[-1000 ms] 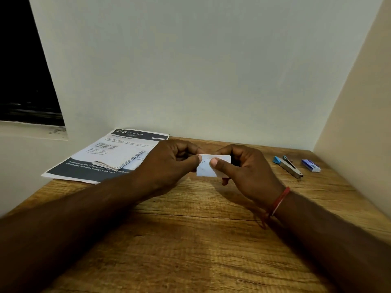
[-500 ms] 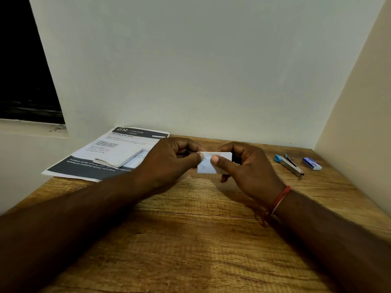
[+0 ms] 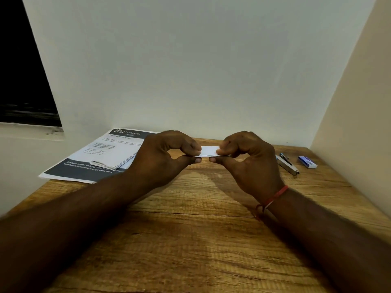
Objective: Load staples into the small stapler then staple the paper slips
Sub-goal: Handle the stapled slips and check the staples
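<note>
A small stack of white paper slips [image 3: 209,151] is held nearly flat above the wooden table [image 3: 190,229]. My left hand [image 3: 167,154] pinches its left end between thumb and fingers. My right hand [image 3: 247,159] pinches its right end the same way. The small metal stapler [image 3: 288,164] with a blue end lies on the table to the right of my right hand, apart from it. A blue staple box [image 3: 307,162] lies just right of the stapler. Neither hand touches the stapler or the box.
A printed sheet [image 3: 99,157] lies at the table's back left, with a folded stack of paper [image 3: 115,160] on top of it. Walls close the table at the back and right. A dark window opening [image 3: 23,81] is at the left.
The slips have been tilted from facing me to lying nearly flat. Both hands rotated with them, thumbs now underneath, and moved slightly apart.
</note>
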